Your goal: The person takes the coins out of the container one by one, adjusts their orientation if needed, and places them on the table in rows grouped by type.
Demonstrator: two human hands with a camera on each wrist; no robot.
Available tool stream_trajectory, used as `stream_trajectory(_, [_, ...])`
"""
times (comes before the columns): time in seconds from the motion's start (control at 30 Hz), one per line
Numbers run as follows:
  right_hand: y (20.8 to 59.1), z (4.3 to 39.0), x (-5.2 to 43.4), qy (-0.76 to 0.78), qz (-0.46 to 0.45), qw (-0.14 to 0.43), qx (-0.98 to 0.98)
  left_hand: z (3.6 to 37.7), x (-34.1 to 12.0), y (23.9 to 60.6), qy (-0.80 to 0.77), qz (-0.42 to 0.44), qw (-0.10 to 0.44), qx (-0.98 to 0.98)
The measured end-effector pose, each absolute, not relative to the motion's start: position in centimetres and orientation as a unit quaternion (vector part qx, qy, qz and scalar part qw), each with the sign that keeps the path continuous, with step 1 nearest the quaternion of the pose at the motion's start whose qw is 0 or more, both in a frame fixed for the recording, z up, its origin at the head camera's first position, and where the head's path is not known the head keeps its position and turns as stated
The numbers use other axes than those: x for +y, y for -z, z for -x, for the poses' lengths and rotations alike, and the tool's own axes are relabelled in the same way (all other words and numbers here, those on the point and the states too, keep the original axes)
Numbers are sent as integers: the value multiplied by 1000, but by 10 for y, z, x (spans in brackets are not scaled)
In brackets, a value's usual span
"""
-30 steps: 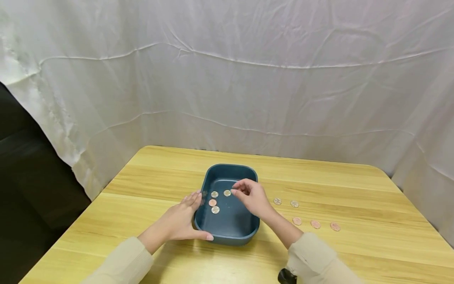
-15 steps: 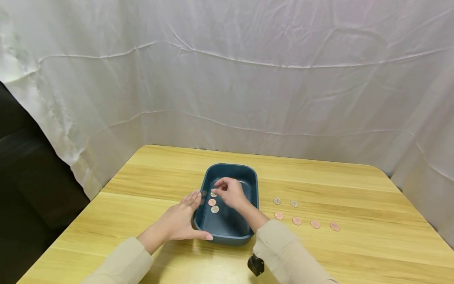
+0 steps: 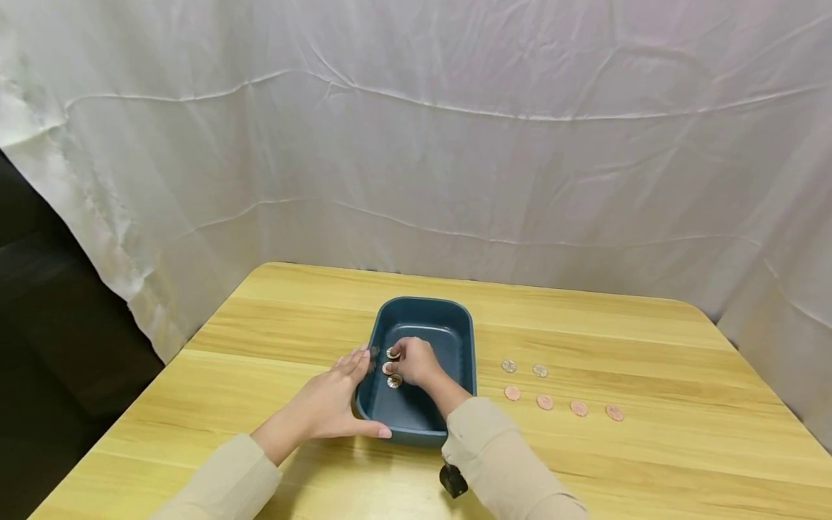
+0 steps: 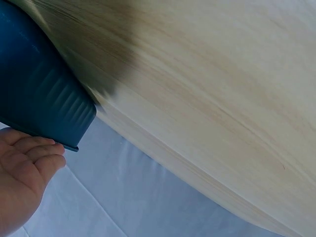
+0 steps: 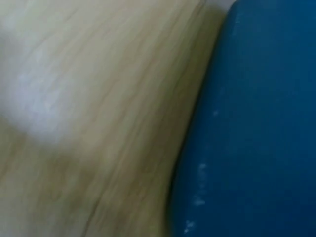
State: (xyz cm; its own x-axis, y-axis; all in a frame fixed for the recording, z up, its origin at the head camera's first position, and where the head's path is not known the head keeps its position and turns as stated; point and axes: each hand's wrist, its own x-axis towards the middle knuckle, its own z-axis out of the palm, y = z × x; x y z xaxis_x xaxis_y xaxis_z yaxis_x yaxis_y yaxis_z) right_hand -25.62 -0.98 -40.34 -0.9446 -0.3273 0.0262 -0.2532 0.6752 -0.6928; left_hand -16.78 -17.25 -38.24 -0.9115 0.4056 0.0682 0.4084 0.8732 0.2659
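A dark blue tray (image 3: 424,308) stands on the wooden table (image 3: 273,339). My left hand (image 3: 334,401) lies flat against the tray's left wall, fingers straight, thumb along the front corner. In the left wrist view those fingers (image 4: 30,157) sit by the ribbed tray wall (image 4: 42,96). My right hand (image 3: 412,361) reaches down inside the tray with curled fingers, its fingertips closing on a copper coin (image 3: 387,368). A silver coin (image 3: 393,353) lies just behind it and another (image 3: 394,381) just in front. The right wrist view is blurred, showing only blue tray (image 5: 256,123) and wood (image 5: 98,123).
Right of the tray, two silver coins (image 3: 508,366) (image 3: 540,370) lie in a row on the table, with several copper coins (image 3: 544,401) in a row in front of them. White cloth (image 3: 416,144) hangs behind and around the table. A dark gap lies off the left edge.
My right hand has moved left and down inside the tray, from its middle onto the coins at the left wall. The left hand and the tray have stayed put.
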Motion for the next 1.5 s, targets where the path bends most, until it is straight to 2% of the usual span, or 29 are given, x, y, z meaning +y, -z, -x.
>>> stream_trajectory(0.23, [405,253,-13,308,167,33,936,168,-173,381,140,206,-2,-969])
stream_trajectory(0.6, [404,252,-14,285,153,43,945,168,-172,381,146,206,1,-968])
stream_trajectory(0.93, [399,249,-5,333,141,8,932,167,-172,383,148,203,6,-968])
stream_trajectory(1.5, [376,233,12,434,126,7,892,166,-171,381,151,198,7,-968])
